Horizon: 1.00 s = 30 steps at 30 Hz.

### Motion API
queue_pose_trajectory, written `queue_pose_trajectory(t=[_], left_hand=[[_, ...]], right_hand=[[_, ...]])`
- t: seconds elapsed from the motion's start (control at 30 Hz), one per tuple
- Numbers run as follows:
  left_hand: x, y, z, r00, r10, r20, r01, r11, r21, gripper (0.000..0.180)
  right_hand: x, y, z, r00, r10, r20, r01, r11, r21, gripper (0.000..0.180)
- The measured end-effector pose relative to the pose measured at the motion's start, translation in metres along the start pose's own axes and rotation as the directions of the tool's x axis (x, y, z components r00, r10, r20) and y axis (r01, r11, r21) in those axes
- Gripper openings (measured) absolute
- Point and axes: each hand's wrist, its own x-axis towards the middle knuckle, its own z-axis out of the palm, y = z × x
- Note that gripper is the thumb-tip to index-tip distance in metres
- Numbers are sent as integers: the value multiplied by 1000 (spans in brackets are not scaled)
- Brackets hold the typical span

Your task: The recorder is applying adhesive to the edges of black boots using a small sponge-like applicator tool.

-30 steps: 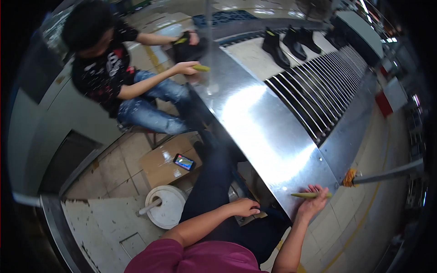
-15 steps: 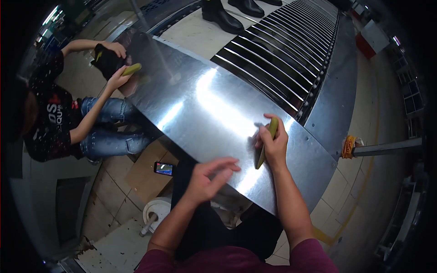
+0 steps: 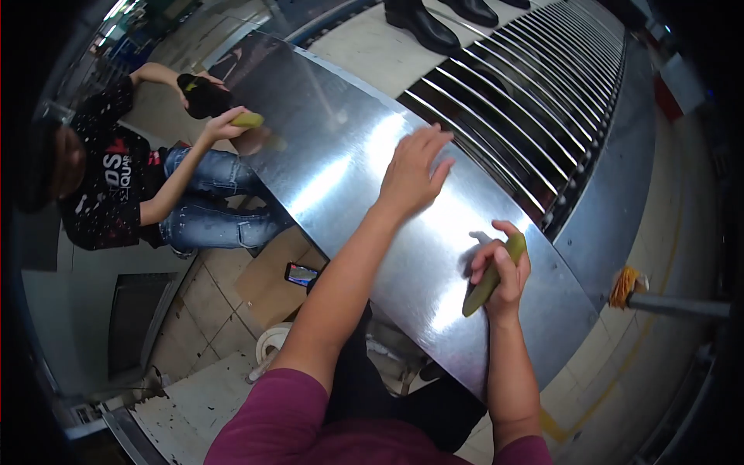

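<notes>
My left hand (image 3: 416,170) reaches out over the shiny metal table (image 3: 310,159), close to its far edge by the slatted conveyor. It holds nothing, and its fingers are stretched out and partly apart. Above the right part of the table, my right hand (image 3: 505,271) grips a long, olive-green pad with rounded ends (image 3: 490,288); its exact kind I cannot make out. Beyond the left hand stand black leather boots (image 3: 422,27) on a pale board, their tops cut off by the frame.
A conveyor of metal bars (image 3: 511,116) runs away behind the table. To the left, a seated person (image 3: 116,167) holds a black boot (image 3: 203,97) and a similar green pad (image 3: 248,120). A phone (image 3: 301,273) lies on cardboard below. At right, a metal bar (image 3: 674,304) juts toward the table.
My left hand has moved forward from the table's near edge toward the conveyor, its arm stretching out. The right hand keeps hold of the green pad. The view has shifted a little.
</notes>
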Motion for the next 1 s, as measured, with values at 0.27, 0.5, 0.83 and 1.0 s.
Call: queue_pose_trajectory(t=[0.27, 0.5, 0.83, 1.0], left_hand=[[-14, -7, -6, 991, -133, -17, 131, 986, -99, 16], [67, 7, -16, 926, -289, 243, 261, 955, 142, 27], [179, -139, 63, 833, -548, 68, 547, 802, -240, 35], [233, -191, 95, 809, -566, -155, 515, 812, -276, 56]], right_hand=[[-8, 5, 15, 998, 55, -11, -56, 957, -285, 36], [-15, 5, 4, 1000, -14, -13, 8, 919, -395, 38], [-14, -1, 19, 1000, -11, 11, 15, 881, -473, 45], [-18, -1, 13, 995, -98, 30, 98, 826, -556, 46]])
